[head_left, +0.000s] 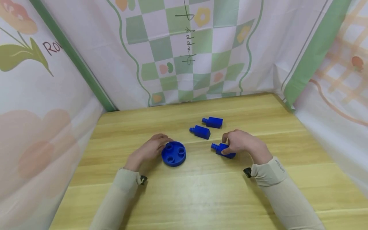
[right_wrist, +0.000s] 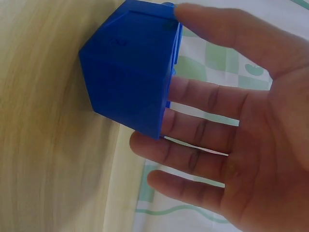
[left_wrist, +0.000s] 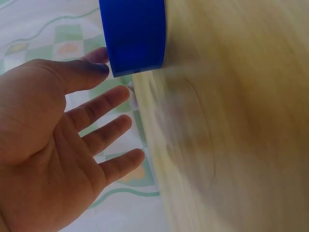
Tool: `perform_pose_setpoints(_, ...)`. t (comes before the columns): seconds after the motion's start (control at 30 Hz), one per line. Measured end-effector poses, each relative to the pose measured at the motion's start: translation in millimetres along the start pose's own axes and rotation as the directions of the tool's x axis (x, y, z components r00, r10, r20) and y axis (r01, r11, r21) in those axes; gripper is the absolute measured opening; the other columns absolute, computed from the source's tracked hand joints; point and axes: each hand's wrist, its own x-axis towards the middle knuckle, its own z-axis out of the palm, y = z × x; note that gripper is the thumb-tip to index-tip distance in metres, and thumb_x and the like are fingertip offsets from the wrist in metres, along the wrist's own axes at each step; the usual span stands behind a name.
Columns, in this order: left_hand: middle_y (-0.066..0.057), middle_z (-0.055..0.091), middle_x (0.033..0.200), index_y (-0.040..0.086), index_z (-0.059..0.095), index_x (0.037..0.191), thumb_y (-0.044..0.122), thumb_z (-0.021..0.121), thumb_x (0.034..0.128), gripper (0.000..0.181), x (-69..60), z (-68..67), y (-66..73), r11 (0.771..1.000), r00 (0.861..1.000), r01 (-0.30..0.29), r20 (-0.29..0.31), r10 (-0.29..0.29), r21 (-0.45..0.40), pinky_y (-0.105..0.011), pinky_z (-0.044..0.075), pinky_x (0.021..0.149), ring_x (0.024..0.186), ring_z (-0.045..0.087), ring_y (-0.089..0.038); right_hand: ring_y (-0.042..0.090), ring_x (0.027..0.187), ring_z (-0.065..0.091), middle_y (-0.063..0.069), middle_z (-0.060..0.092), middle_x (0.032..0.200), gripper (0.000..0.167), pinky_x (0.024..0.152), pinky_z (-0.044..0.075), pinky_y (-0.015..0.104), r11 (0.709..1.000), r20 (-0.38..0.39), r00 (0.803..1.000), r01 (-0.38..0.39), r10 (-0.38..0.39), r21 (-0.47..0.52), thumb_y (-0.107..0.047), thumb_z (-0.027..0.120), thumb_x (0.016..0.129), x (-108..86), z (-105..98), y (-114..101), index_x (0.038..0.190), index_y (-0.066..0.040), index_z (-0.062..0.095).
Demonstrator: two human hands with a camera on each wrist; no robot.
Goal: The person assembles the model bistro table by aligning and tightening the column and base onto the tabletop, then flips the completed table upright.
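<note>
Pinching a blue bottle-shaped piece (head_left: 219, 149) between thumb and fingers, the right hand (head_left: 241, 141) holds it right of the counter's middle, its ridged neck towards the left edge; whether the piece touches the counter (head_left: 184, 198) I cannot tell. The left hand (head_left: 148, 149) is relaxed, the tips of thumb and forefinger touching the rim of a round blue tray (head_left: 173, 152) and the other fingers spread loosely. That tray lies flat, open side up, nearer the left edge than the held piece is; inside its low wall stand three round hollow sockets (head_left: 181, 151), spaced in a triangle. Farther from the hands, between them and the far edge, two more blue pieces (head_left: 200, 132) of the same shape lie on their sides near each other, necks also towards the left edge, the one nearer the far edge set slightly to the right. Pale sleeves (head_left: 120, 188) cover both forearms, with a dark device (head_left: 248, 172) at each wrist. Beyond the far edge hangs a printed cloth (head_left: 198, 68) with green and white checks; more printed cloth lines the left and right edges.
</note>
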Motion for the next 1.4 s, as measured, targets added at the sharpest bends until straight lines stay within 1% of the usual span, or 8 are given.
perform_pose_setpoints(0.23,-0.010,0.055,0.141,0.021,0.058,0.138,0.006,0.051,0.1027,0.039,-1.6,0.5,-3.5,1.000,1.000,-0.021,-0.016,0.021,-0.001,-0.048,0.041,0.115,0.136,0.048,-0.030,0.019,0.088,0.060,0.004,0.069,0.101,0.045,0.082,0.055,0.041,0.996,0.082,0.995,-0.058,0.052,0.069,-0.027,0.082,0.080,-1.7,0,-2,0.117,-0.008,0.067)
perform_pose_setpoints(0.47,-0.013,0.057,0.139,0.018,0.059,0.138,0.005,0.051,0.1020,0.039,-1.0,3.9,-6.6,0.998,0.997,-0.068,-0.041,0.068,-0.005,-0.049,0.043,0.113,0.133,0.051,-0.032,0.020,0.086,0.059,0.003,0.068,0.099,0.041,0.082,0.054,0.044,0.995,0.094,0.993,-0.076,0.070,0.061,-0.021,0.086,0.075,-4.6,2,-1,0.110,-0.010,0.069)
perform_pose_setpoints(0.6,-0.014,0.057,0.138,0.018,0.059,0.138,0.005,0.050,0.1021,0.039,-1.4,4.4,-6.9,0.997,0.996,-0.076,-0.046,0.075,-0.009,-0.049,0.044,0.113,0.132,0.052,-0.032,0.020,0.086,0.058,0.003,0.068,0.099,0.043,0.082,0.055,0.044,0.995,0.101,0.992,-0.085,0.079,0.052,-0.022,0.087,0.074,-3.9,3,0,0.111,-0.010,0.069)
perform_pose_setpoints(0.73,-0.015,0.057,0.139,0.017,0.059,0.139,0.004,0.051,0.1014,0.040,-0.9,2.5,-7.7,0.997,0.996,-0.079,-0.046,0.078,-0.016,-0.049,0.043,0.114,0.133,0.052,-0.033,0.019,0.083,0.057,0.001,0.067,0.095,0.037,0.078,0.055,0.043,0.997,0.080,0.994,-0.072,0.069,0.033,-0.019,0.086,0.074,-3.5,1,0,0.106,-0.011,0.069)
perform_pose_setpoints(0.87,-0.015,0.056,0.141,0.018,0.059,0.139,0.003,0.052,0.1003,0.043,-0.8,2.7,-9.2,0.997,0.996,-0.079,-0.044,0.078,-0.024,-0.050,0.043,0.113,0.133,0.051,-0.033,0.017,0.076,0.055,-0.002,0.064,0.086,0.028,0.071,0.052,0.036,1.000,0.038,0.999,-0.028,0.027,0.015,-0.016,0.084,0.073,-2.5,-1,0,0.096,-0.014,0.068)
perform_pose_setpoints(0.97,-0.014,0.055,0.143,0.021,0.058,0.140,0.004,0.051,0.1010,0.043,-1.5,4.7,-9.8,0.998,0.998,-0.060,-0.026,0.059,-0.028,-0.049,0.043,0.113,0.134,0.051,-0.032,0.015,0.074,0.054,-0.004,0.062,0.082,0.025,0.069,0.049,0.033,1.000,0.008,1.000,0.002,-0.002,0.007,-0.016,0.082,0.073,-1.5,1,1,0.092,-0.015,0.066)
perform_pose_setpoints(1.1,-0.013,0.052,0.145,0.023,0.057,0.141,0.007,0.050,0.1025,0.043,-2.1,5.6,-9.8,0.999,0.999,-0.030,-0.011,0.030,-0.036,-0.049,0.043,0.114,0.136,0.049,-0.032,0.014,0.072,0.052,-0.004,0.060,0.079,0.024,0.066,0.046,0.031,0.999,-0.036,0.999,0.037,-0.037,0.003,-0.019,0.081,0.074,0.1,0,5,0.091,-0.015,0.065)
perform_pose_setpoints(1.4,-0.013,0.053,0.144,0.022,0.057,0.141,0.006,0.050,0.1025,0.042,-1.4,4.3,-9.7,0.999,0.999,-0.030,-0.021,0.029,-0.025,-0.048,0.043,0.113,0.135,0.050,-0.031,0.012,0.073,0.051,-0.005,0.060,0.081,0.026,0.067,0.044,0.029,0.995,-0.142,0.985,0.103,-0.102,0.000,-0.027,0.081,0.079,5.7,-3,9,0.099,-0.016,0.069)
